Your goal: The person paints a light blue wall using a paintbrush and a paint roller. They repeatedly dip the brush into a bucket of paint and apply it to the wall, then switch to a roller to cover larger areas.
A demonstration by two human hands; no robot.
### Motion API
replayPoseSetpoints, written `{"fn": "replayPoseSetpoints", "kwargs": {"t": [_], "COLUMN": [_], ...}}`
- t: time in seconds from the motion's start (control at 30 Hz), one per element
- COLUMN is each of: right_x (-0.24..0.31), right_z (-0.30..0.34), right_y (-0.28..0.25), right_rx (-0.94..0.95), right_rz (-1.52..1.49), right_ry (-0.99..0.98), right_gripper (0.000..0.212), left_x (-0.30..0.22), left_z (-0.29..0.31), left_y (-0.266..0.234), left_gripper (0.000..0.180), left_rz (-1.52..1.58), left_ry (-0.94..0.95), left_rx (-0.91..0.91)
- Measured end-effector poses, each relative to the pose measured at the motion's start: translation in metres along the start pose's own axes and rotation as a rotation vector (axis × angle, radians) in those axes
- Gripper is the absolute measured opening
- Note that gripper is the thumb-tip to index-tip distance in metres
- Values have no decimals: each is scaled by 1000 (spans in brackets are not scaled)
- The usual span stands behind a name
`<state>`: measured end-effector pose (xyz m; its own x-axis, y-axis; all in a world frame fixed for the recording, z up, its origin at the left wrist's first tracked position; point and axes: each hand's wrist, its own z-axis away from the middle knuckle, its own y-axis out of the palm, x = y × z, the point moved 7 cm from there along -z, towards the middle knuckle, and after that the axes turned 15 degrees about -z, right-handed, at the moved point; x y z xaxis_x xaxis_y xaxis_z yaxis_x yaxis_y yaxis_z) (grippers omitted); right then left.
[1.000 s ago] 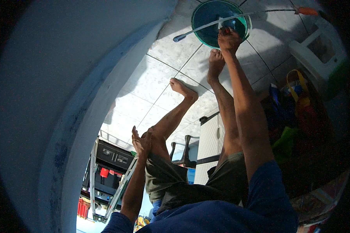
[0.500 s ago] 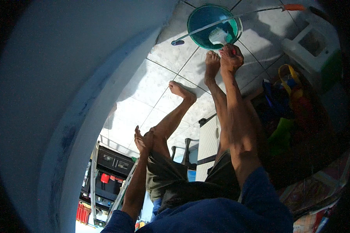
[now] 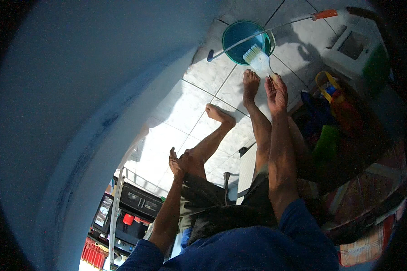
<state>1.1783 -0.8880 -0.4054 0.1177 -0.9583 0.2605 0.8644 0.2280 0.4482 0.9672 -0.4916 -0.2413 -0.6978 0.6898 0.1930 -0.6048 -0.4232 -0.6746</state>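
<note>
My right hand (image 3: pixel 277 92) grips the handle of a wide paintbrush (image 3: pixel 257 59), its pale bristles over the near rim of a teal bucket (image 3: pixel 225 44). White paint coats the brush. Across the bucket's top lies a long metal rod (image 3: pixel 282 25) with an orange handle, a paint roller frame by its look; its far-left tip is blue. My left hand (image 3: pixel 178 162) rests by my left knee with its fingers apart and nothing in them.
A blue-painted wall (image 3: pixel 95 90) fills the left side, above a tiled floor (image 3: pixel 203 86). On the right are a white plastic stool (image 3: pixel 348 52) and a dark heap with a green cloth (image 3: pixel 326 143). Behind my legs stand a ladder (image 3: pixel 115 217) and a black toolbox (image 3: pixel 140 199).
The paintbrush has come up out of the bucket and turned, its bristles now showing above the rim. My right hand has drawn back slightly toward me. My left hand stays by the knee.
</note>
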Motion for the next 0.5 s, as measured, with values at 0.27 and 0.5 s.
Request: {"fn": "replayPoseSetpoints", "kwargs": {"t": [0.27, 0.5], "right_x": [-2, 9], "right_z": [43, 139], "right_y": [18, 117], "right_rx": [204, 482], "right_rz": [-438, -589], "right_ry": [245, 354], "right_gripper": [35, 21], "left_x": [31, 70], "left_z": [35, 105], "left_y": [-27, -108], "left_gripper": [54, 43], "left_rz": [194, 200], "left_ry": [64, 152], "left_rx": [-173, -184]}}
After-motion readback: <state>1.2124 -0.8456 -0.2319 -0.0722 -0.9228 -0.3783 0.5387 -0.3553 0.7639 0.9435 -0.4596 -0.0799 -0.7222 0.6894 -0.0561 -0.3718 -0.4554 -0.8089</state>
